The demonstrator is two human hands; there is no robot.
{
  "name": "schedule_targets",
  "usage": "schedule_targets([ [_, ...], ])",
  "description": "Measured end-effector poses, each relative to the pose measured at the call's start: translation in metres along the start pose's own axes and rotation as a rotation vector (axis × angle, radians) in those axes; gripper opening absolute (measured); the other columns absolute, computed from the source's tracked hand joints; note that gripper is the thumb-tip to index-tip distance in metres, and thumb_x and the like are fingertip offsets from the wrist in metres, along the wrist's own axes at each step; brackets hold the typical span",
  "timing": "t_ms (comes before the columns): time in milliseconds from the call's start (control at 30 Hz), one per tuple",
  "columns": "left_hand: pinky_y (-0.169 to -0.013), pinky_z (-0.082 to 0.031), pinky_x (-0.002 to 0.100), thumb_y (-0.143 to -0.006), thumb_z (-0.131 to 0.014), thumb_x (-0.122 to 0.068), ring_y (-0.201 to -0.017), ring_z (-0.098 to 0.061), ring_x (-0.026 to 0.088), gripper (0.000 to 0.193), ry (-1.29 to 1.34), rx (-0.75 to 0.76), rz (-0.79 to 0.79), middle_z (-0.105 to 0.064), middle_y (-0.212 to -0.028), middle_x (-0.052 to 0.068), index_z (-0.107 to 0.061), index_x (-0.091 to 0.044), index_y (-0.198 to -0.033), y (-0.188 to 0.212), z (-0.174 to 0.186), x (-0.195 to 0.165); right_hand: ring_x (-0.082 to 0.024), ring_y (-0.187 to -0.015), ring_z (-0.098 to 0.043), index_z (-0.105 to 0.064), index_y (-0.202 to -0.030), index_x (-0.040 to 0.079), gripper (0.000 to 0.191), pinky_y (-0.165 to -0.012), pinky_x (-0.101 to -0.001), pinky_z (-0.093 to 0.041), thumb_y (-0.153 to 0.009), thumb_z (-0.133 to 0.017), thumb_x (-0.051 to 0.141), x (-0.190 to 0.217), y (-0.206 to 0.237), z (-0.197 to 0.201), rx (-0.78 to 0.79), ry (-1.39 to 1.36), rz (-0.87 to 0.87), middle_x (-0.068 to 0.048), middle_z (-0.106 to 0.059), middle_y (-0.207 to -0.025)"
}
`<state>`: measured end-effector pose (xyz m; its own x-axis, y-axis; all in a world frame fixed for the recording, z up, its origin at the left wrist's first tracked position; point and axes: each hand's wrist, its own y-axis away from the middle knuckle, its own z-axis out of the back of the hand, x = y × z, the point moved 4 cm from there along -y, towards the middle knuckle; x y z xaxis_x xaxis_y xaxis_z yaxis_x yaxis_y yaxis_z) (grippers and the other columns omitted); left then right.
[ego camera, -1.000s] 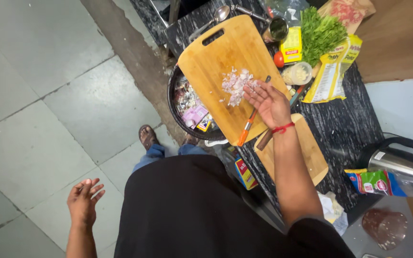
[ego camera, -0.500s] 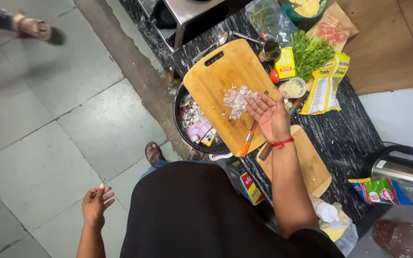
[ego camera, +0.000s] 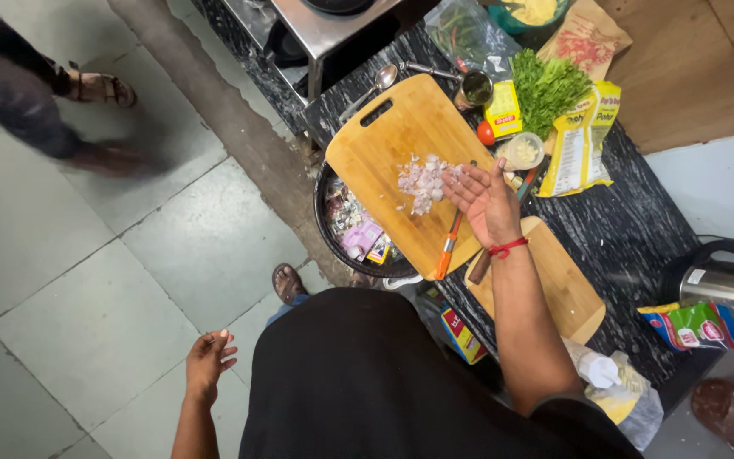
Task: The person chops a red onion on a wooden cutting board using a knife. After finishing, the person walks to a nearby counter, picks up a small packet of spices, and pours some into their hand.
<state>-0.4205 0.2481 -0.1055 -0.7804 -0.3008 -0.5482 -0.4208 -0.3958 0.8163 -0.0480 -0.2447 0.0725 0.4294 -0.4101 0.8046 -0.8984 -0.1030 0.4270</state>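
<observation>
Fingers (ego camera: 469,183) spread, R hand (ego camera: 488,200) palm-up

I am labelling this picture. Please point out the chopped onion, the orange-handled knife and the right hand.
chopped onion (ego camera: 422,181), head view, middle of the pile
orange-handled knife (ego camera: 446,253), head view, on its handle
right hand (ego camera: 488,194), head view, the open palm

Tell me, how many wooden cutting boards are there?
2. The big cutting board juts off the counter's edge, holding chopped onion beside the right hand. The small cutting board lies on the counter under that forearm. More may be hidden.
</observation>
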Motion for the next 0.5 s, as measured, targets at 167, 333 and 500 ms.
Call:
schedule_targets([
  [167,-0.080,-0.057,0.038,-0.098,-0.067,-0.033,-0.095,-0.068,0.023,0.038,0.003,-0.013,-0.010,-0.071,-0.115,0.011,-0.063,-0.001,-0.119,-0.004,0.001,0.003,-0.041,-0.124,-0.066,-0.048,-0.129,-0.013,0.045,-0.110,-0.0521,-0.053,-0.105,-0.057,0.024,0.002,0.001,-0.002,0.030,0.056,0.036,-0.030,-0.062,-0.126],
  [333,-0.079,-0.057,0.037,-0.099,-0.066,-0.032,-0.094,-0.068,0.023,0.038,0.003,-0.024,-0.001,-0.070,-0.115,0.011,-0.062,-0.001,-0.120,-0.009,0.006,0.002,-0.041,-0.112,-0.072,-0.052,-0.122,-0.016,0.026,-0.098,-0.0478,-0.062,-0.099,-0.048,-0.005,-0.004,-0.011,0.002,-0.038,0.219,0.086,-0.028,-0.065,-0.118],
  [500,-0.078,-0.057,0.036,-0.099,-0.066,-0.030,-0.093,-0.068,0.022,0.037,0.008,-0.022,0.005,-0.071,-0.114,0.011,-0.062,-0.001,-0.121,-0.010,0.008,0.000,-0.037,-0.104,-0.076,-0.053,-0.121,-0.018,0.027,-0.089,-0.0422,-0.067,-0.096,-0.046,-0.013,-0.011,-0.031,0.012,-0.093,0.344,0.083,-0.028,-0.067,-0.113],
])
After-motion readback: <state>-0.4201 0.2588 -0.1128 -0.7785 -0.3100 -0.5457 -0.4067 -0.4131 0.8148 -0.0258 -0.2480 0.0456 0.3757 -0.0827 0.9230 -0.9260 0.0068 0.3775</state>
